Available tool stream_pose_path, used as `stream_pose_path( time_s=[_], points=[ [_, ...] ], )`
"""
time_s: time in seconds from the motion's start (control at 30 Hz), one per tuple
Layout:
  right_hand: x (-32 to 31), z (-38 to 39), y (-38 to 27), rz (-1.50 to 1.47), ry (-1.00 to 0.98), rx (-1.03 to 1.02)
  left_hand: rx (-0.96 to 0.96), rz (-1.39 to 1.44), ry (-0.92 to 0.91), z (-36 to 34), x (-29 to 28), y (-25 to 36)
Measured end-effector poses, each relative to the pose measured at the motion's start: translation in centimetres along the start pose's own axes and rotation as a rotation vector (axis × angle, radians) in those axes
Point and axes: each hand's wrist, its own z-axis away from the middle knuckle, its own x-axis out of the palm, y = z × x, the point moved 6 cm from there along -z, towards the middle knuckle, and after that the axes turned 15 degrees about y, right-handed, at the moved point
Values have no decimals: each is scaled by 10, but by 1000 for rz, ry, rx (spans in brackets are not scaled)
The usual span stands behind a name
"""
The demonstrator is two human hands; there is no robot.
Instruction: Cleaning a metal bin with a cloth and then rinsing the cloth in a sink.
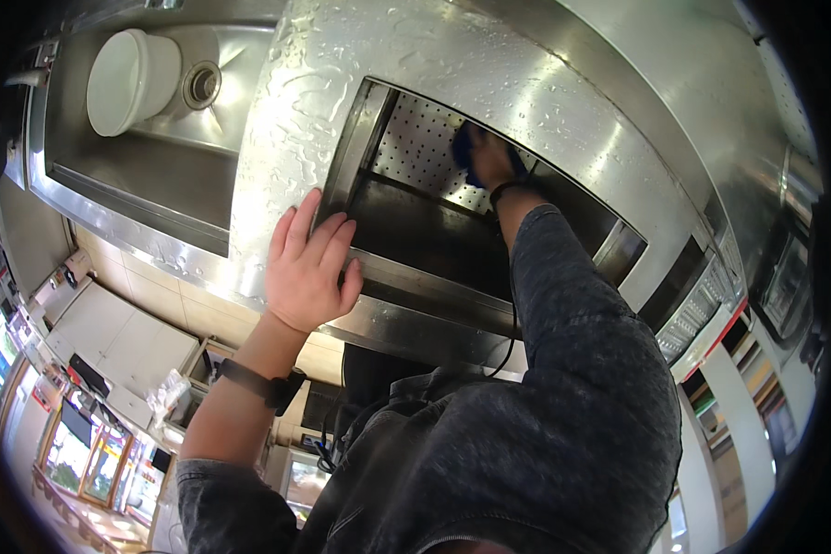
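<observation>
My right hand (491, 159) reaches down into a rectangular well (415, 198) set in a steel counter. A dark blue cloth (462, 152) is under and around its fingers, against a perforated metal plate (417, 138) inside the well. The fingertips are partly hidden by the cloth and the shade. My left hand (309, 268) lies flat with fingers apart on the wet counter (291, 138), at the near left corner of the well. It holds nothing.
To the left, a sink (208, 162) contains a white bucket (125, 83) tipped on its side by the drain (201, 85). Water drops cover the counter around the well. A ridged metal tray (697, 309) sits at the right. White cabinets (125, 337) stand behind on the left.
</observation>
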Motion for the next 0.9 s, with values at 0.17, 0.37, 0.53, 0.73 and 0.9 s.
stream_pose_path(
  time_s=[0.17,0.37,0.53,0.73,0.9],
  points=[
    [7,-23,-57,-193,-92,-262,-31,-71,-32,13,-4,-9],
    [6,-15,-27,218,41,-308,-30,-21,-21,3,-1,-6],
    [-18,-39,-48,154,-26,-15,-62,-57,8,9,-7,-11],
    [-15,-28,-81,353,-164,-552,-65,-32,61,4,-7,-9],
    [-11,-23,-97,390,-136,-460,-66,-5,87,6,-11,-11]
  ],
)
